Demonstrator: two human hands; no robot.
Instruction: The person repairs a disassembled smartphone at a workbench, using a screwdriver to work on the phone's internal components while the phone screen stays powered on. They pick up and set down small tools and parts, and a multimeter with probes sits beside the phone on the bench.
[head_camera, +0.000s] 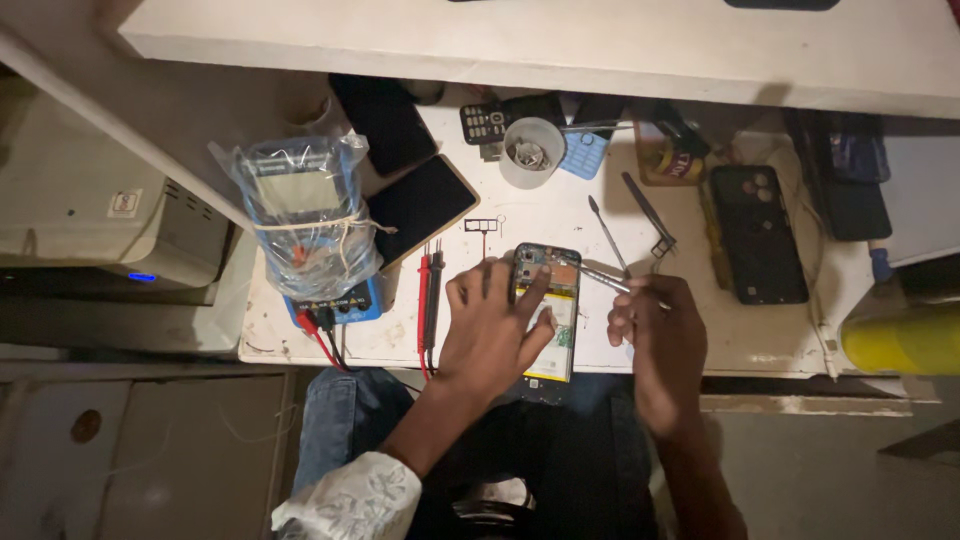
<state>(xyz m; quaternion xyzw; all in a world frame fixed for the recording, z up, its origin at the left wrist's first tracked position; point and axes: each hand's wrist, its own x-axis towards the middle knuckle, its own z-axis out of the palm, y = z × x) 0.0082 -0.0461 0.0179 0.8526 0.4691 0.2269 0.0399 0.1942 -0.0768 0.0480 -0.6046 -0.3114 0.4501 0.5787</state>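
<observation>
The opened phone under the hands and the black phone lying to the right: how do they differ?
1. The opened phone has its back off, showing battery and circuit board; the black phone is closed, its camera lenses showing.
2. The left hand presses on the opened phone and the right hand brings tweezers to it; the black phone lies untouched.

Both lie flat on the white table.

Bare hands (490, 335); a white patterned sleeve (350, 500) on the left arm, blue jeans (335, 420) below
</observation>
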